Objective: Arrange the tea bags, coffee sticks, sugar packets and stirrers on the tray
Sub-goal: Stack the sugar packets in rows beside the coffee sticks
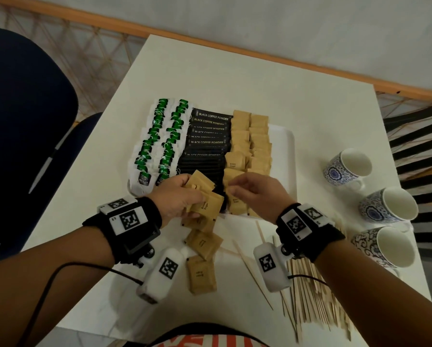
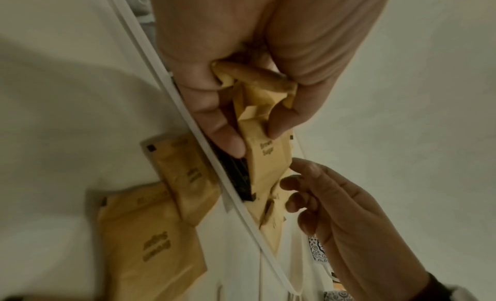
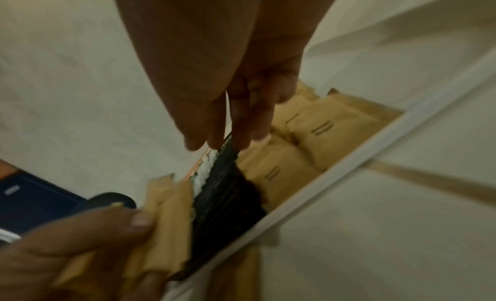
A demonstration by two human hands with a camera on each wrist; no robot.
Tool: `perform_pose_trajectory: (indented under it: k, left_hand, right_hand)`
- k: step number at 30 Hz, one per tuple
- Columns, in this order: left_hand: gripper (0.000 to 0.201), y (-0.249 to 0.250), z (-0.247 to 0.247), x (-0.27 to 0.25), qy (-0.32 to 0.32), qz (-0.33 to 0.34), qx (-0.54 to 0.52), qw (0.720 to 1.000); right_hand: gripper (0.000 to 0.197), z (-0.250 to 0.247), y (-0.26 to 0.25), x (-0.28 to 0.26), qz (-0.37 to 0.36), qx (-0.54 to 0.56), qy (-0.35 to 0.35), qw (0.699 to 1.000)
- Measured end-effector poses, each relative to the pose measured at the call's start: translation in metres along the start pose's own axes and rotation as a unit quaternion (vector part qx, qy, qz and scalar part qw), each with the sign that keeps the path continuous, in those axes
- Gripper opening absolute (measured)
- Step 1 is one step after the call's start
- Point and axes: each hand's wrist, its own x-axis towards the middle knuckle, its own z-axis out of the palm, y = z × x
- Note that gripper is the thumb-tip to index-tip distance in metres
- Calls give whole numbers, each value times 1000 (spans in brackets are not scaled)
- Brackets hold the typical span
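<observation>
From my remote seat, the readable print comes first: the black coffee sticks (image 1: 208, 136) say "BLACK COFFEE POWDER", and the sugar packets in hand (image 1: 206, 196) read "Brown Sugar". The tea bags (image 1: 159, 139) carry green tags whose print is too small for me to read.

My left hand (image 1: 177, 199) has its fingers and thumb curled around a fanned bunch of those packets, over the tray's near edge. My right hand (image 1: 253, 194) hovers just at three o'clock of it, fingers loosely bent and slightly apart, holding nothing — the tips sit just above the sugar rows on the tray (image 1: 250, 146).

The white tray (image 1: 288, 146) lies mid-table with tea bags at nine o'clock, coffee in the middle and sugar at three o'clock. Loose sugar packets (image 1: 202, 259) lie on the white table (image 1: 235, 78) at six o'clock of the tray, and the wooden stirrers (image 1: 310, 294) are heaped at five o'clock.

Three patterned cups (image 1: 385, 209) stand along the table's right edge. A dark blue chair (image 1: 27, 121) sits at nine o'clock — beyond it, patterned floor and a white wall with an orange skirting. The table's far half at twelve o'clock is bare.
</observation>
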Motion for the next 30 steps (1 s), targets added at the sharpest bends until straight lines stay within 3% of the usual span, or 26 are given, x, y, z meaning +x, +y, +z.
perform_pose_trajectory:
  k: [2,4,9,12,18,22,24,26,30]
  left_hand:
    - [26,1,5,-1,-3,6,-4,1000]
    - [23,3,11,-1,-8,8,-17,1000]
    - [17,5,15,-4,-8,4,-54,998]
    - [18,3,16,-5,-15,14,-44,999]
    - [20,1,26,-4,-23,26,15,999]
    - [8,5,20,-2,-15,7,-19,1000]
    - [12,6,13,0,-10,-3,-30,999]
    - [17,6,8,1,3,-8,-43,999]
    - [21,7,4,2,22,-8,-64,998]
  right_hand:
    - [30,6,-8,-5,19,49,-68,996]
    - [33,11,-11,-7,27,75,-85,993]
    - [6,7,-7,-13,63,152,-61,984]
    - [10,4,-1,-16,62,108,-52,991]
    - [9,7,-8,-20,-30,-27,-53,998]
    - [10,-7,4,-16,-14,-58,4,998]
    - [2,-14,13,-13,13,-40,49,998]
    - [10,-15,21,-9,42,9,75,996]
    - [11,-9,25,-3,57,-51,22,997]
